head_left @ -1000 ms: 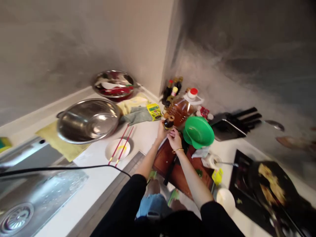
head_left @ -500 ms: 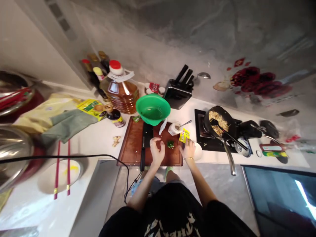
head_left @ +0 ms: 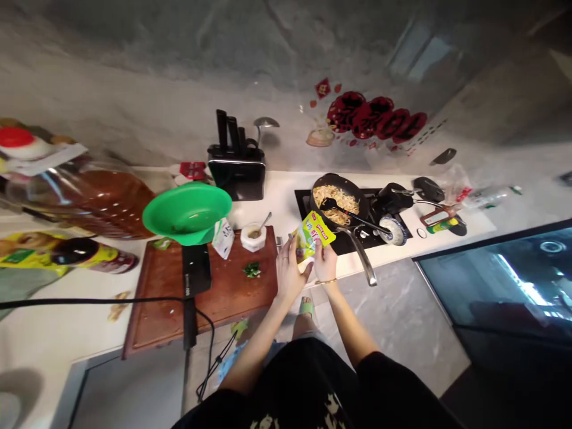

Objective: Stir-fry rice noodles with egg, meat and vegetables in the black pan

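A yellow-green seasoning packet [head_left: 311, 233] is held between both hands, above the counter's front edge. My left hand [head_left: 290, 268] grips its left side, fingers closed on it. My right hand [head_left: 325, 262] pinches its lower right side. Just behind the packet stands the frying pan [head_left: 351, 223] of pale shredded food, with a black spatula [head_left: 357, 215] lying across it. Left of my hands, chopped greens [head_left: 251, 270] lie on the brown cutting board [head_left: 156, 298]. A white seasoning jar [head_left: 253, 239] with a spoon in it stands at the board's back edge.
A cleaver [head_left: 196, 277] lies on the board, its handle over the front edge. Behind it sits a green colander [head_left: 187, 208], beside a white packet [head_left: 223, 239]. A knife block [head_left: 236, 176] stands by the wall. The pan handle [head_left: 363, 259] sticks out forward. A black cable [head_left: 111, 301] crosses the left side.
The view has swung to the right. My right hand has lifted the yellow-green packet from beside the jar, and my left hand has come across from over the board to hold it too.
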Action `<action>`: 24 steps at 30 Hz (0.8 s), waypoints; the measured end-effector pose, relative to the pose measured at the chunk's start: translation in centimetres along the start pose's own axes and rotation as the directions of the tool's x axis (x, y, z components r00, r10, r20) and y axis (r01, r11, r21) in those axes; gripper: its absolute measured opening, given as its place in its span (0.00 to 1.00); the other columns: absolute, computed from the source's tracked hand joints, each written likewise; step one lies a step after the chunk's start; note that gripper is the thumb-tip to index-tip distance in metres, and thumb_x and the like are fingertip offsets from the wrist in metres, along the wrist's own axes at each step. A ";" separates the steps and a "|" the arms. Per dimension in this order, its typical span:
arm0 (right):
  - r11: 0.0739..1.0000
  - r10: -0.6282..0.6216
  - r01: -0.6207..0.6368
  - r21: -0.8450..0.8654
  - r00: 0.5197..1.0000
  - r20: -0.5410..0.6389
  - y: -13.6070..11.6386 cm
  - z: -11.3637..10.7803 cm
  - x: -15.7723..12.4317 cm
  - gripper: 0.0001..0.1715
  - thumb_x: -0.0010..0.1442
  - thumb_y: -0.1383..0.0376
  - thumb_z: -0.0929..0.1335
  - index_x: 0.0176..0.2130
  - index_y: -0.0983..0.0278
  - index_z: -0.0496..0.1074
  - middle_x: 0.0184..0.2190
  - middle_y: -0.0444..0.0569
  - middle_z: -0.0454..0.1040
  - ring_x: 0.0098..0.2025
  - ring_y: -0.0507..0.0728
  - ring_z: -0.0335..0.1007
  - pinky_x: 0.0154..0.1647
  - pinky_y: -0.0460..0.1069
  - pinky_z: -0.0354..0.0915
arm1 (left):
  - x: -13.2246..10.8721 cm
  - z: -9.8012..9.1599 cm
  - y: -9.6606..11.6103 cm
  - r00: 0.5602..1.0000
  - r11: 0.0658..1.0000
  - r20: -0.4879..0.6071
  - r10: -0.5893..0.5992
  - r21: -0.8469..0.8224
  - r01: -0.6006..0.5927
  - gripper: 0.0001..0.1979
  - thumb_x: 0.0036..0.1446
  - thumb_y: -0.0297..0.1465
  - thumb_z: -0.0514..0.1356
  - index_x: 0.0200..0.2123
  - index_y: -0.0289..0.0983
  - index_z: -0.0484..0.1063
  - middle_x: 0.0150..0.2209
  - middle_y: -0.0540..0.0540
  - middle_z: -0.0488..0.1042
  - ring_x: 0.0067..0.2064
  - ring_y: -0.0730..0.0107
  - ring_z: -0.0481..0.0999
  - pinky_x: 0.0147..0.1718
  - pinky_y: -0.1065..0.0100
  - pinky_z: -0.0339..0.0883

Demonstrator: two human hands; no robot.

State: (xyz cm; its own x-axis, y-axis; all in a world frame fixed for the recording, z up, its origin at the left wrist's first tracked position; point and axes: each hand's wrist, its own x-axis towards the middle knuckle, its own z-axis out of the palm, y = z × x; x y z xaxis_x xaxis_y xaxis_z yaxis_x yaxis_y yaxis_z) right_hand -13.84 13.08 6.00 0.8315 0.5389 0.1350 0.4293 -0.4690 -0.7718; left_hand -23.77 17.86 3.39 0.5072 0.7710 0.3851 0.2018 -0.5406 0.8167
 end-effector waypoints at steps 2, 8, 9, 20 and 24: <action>0.991 -0.114 0.106 0.078 0.988 0.103 -0.3 -3.3 0.4 0.26 0.64 0.52 0.55 0.44 0.65 0.71 0.35 0.52 0.77 0.36 0.57 0.72 0.36 0.48 0.66 | 0.6 2.3 1.9 0.999 0.999 -0.033 0.038 0.025 -0.038 0.30 0.53 0.29 0.58 0.60 0.37 0.56 0.59 0.36 0.61 0.60 0.53 0.61 0.56 0.53 0.56; 0.850 -0.395 0.452 -0.270 0.887 0.239 6.8 -15.2 10.5 0.25 0.62 0.55 0.61 0.55 0.63 0.65 0.54 0.56 0.68 0.58 0.63 0.59 0.57 0.59 0.55 | 3.0 7.4 4.7 0.930 0.980 -0.311 -0.193 -0.014 0.199 0.16 0.59 0.33 0.52 0.50 0.37 0.66 0.44 0.40 0.75 0.44 0.60 0.76 0.42 0.62 0.69; 0.811 -0.339 0.395 -0.432 0.919 0.203 8.9 -16.4 12.8 0.28 0.61 0.55 0.62 0.57 0.65 0.63 0.54 0.60 0.66 0.59 0.65 0.56 0.57 0.62 0.52 | 3.7 7.9 5.1 0.902 0.966 -0.350 -0.252 -0.032 0.257 0.16 0.59 0.35 0.53 0.48 0.36 0.67 0.40 0.41 0.76 0.38 0.62 0.77 0.37 0.64 0.70; 0.733 -0.209 0.453 -0.508 0.860 0.465 20.5 -20.3 20.8 0.25 0.65 0.57 0.54 0.56 0.64 0.64 0.34 0.56 0.76 0.31 0.58 0.74 0.33 0.50 0.65 | 14.3 6.2 11.7 0.958 0.928 -0.266 -0.105 0.319 0.190 0.18 0.49 0.43 0.61 0.38 0.34 0.72 0.32 0.44 0.77 0.33 0.63 0.76 0.30 0.69 0.66; 0.934 -0.170 0.286 -0.214 0.882 0.439 22.2 -23.1 20.6 0.30 0.64 0.54 0.52 0.48 0.69 0.69 0.23 0.51 0.74 0.24 0.57 0.70 0.30 0.49 0.64 | 18.0 6.9 12.7 0.996 0.889 -0.094 -0.012 0.456 0.054 0.19 0.48 0.44 0.61 0.35 0.35 0.74 0.29 0.44 0.77 0.32 0.61 0.76 0.30 0.69 0.64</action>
State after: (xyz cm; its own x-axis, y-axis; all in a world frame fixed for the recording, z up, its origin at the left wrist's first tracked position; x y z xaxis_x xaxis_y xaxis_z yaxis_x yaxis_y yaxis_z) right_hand 20.96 -2.38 6.02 0.5058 0.8624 -0.0225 0.7146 -0.4334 -0.5491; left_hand -6.33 22.53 17.70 0.4238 0.8057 0.4138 0.5884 -0.5922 0.5505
